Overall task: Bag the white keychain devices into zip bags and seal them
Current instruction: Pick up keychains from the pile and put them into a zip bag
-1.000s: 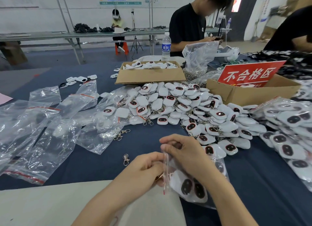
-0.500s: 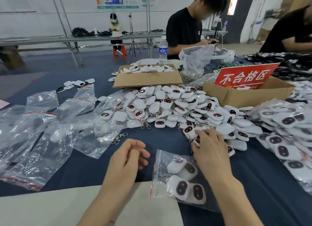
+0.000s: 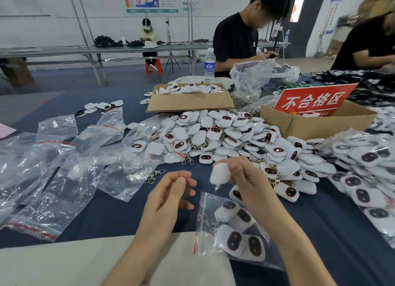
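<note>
The blue-clothed table (image 3: 320, 232) is crowded around the heap of loose keychain devices (image 3: 230, 136) at its middle. Left of the heap lie empty clear bags (image 3: 53, 178); right of it, a stack of filled bags (image 3: 367, 168). Behind the heap is an open cardboard box (image 3: 190, 101) of more devices, and behind and to the right a second box (image 3: 320, 125) with a red sign (image 3: 314, 100). Farther behind the heap, a person in a black shirt (image 3: 235, 44) works beside a clear sack of metal clips (image 3: 250, 78) and a water bottle (image 3: 210, 65). A few loose clasps (image 3: 154, 176) lie off the heap's near-left edge.

Half a second ago the right hand (image 3: 241, 176) was reaching into the heap's near edge. Now it is raised just in front of the heap, thumb and fingers pinching one white device (image 3: 220, 173). The left hand (image 3: 171, 191) is still empty, fingers loosely curled, left of the device. The zip bag (image 3: 237, 232) has stayed flat on the cloth in front of the heap, partly under the right forearm.

The held device is blurred, a plain white rounded shell with a bit of chain below it. The bag holds four devices with dark oval faces. Its red-striped mouth points left; whether it is sealed cannot be told.
</note>
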Available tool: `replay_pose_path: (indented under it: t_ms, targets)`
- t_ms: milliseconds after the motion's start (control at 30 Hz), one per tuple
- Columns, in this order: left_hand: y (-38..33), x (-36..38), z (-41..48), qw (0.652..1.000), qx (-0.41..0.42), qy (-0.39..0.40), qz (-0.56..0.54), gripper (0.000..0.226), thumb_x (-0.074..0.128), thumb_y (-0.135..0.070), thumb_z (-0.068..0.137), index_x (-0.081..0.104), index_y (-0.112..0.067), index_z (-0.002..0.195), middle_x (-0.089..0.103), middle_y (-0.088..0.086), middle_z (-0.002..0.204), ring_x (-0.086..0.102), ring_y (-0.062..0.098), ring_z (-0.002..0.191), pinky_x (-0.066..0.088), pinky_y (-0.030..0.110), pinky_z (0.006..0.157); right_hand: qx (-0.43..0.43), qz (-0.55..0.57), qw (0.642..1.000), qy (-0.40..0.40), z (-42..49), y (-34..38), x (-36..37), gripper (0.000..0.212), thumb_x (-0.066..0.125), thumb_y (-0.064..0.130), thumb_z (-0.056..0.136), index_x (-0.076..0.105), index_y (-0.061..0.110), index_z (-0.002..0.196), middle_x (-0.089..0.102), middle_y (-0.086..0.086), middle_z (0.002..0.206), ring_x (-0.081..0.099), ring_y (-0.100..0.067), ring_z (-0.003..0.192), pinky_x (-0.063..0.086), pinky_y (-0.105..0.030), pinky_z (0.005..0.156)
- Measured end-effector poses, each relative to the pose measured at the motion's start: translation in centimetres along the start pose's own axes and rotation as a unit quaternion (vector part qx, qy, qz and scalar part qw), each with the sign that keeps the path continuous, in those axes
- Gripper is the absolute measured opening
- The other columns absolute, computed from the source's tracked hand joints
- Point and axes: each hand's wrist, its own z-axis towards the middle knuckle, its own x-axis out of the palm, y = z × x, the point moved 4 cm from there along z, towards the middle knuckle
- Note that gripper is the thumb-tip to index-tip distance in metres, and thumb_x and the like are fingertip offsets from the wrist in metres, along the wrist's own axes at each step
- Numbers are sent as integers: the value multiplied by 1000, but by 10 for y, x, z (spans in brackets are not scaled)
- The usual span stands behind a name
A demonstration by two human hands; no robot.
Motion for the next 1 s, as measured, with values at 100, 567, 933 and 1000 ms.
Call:
replay_pose_path:
  t_ms: [100, 567, 933, 1000]
  targets:
    - [0, 10, -1, 991, -57, 64, -100, 39, 65, -48, 90, 72, -15, 109, 72, 11, 102, 63, 22, 81, 53, 30, 66, -30, 78, 994, 67, -3, 9, 20, 28, 43, 48, 94, 69, 37, 93, 70, 20, 97, 65, 1, 91, 48, -11, 79]
    - [12, 2, 3, 991, -73, -1, -116, 25, 70, -32, 85, 76, -17, 104, 75, 9, 103, 69, 16, 89, 57, 25, 74, 31, 129, 990, 40, -8, 8, 47, 14, 69, 30, 90, 73, 36, 102, 76, 14, 86, 69, 3, 77, 51, -12, 69]
    - [12, -1, 3, 995, -55, -1, -83, 19, 76, -35, 84, 76, -20, 95, 73, 2, 92, 63, 12, 73, 55, 22, 67, 19, 87, 994, 70, -10, 7, 47, 23, 61, 31, 97, 72, 49, 107, 72, 11, 99, 68, -2, 85, 52, -18, 77]
    - [12, -1, 3, 995, -53, 3, -87, 19, 79, -34, 84, 76, -19, 96, 73, 2, 92, 63, 13, 72, 56, 22, 67, 25, 90, 993, 72, -10, 7, 46, 24, 60, 30, 98, 72, 50, 106, 72, 11, 98, 66, 1, 79, 50, -13, 66]
